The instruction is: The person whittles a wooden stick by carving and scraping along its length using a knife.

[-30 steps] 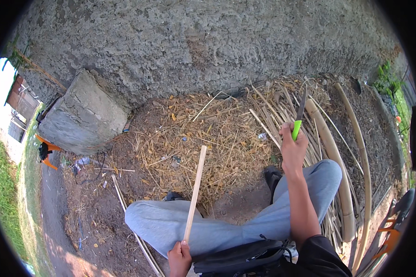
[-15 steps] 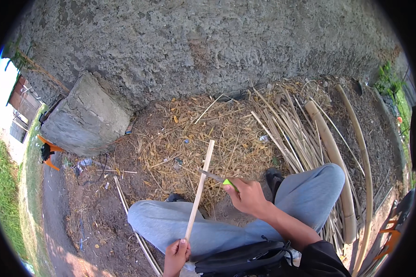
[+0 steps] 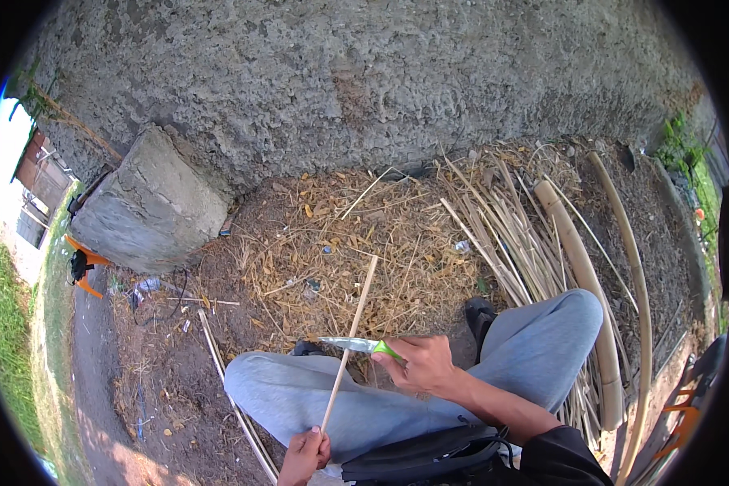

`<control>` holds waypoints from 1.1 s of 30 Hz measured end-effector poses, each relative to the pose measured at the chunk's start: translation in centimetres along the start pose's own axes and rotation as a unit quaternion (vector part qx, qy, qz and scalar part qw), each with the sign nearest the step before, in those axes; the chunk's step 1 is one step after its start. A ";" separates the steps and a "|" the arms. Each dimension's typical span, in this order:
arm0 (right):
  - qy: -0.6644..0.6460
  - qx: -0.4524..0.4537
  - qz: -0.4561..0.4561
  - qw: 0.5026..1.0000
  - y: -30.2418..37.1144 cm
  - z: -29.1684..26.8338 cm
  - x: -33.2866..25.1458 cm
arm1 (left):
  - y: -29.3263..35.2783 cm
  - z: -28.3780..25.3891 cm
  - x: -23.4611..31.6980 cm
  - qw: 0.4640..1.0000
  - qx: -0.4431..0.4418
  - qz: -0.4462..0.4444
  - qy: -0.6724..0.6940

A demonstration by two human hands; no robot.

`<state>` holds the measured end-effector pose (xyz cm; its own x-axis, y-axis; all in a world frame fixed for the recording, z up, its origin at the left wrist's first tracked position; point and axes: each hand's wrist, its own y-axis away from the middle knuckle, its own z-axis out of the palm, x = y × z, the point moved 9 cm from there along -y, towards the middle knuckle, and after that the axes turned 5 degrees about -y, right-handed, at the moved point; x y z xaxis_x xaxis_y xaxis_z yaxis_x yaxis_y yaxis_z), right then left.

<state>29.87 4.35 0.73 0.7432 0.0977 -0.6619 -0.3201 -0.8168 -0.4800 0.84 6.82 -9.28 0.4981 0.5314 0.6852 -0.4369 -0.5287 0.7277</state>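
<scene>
My left hand is closed around the lower end of a thin bamboo strip, which slants up and away over my left leg. In my right hand is a knife with a bright green handle, its blade pointing left. The blade lies across the strip near its middle, and looks to be touching it. From this angle the strip shows a narrow side. The fingers of both hands are wrapped tight.
Many split bamboo strips lie in a heap at the right, beside thick bamboo poles. A concrete block stands at the far left against a rough wall. Shavings and dry leaves cover the ground ahead.
The knife has come nearer to me along the strip, its blade now level and broad side showing. The strip has turned to a narrower side, its far end slightly lower.
</scene>
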 end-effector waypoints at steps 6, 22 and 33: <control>0.045 0.042 0.057 0.997 -0.9 -1.5 3.6 | 0.1 -0.8 -0.4 0.993 0.029 0.057 -0.099; -0.060 0.082 0.241 0.965 -1.6 -5.6 9.5 | 1.2 -0.9 -1.1 0.997 0.036 0.009 -0.066; 0.038 0.051 0.042 0.997 -1.5 -2.7 2.8 | -0.5 0.1 -3.0 0.997 -0.022 0.054 -0.056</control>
<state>33.98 4.32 1.13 0.7520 -0.0158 -0.6590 -0.4389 -0.7578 -0.4828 -0.36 5.41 -11.65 0.5262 0.3943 0.7534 -0.5236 -0.5478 0.6525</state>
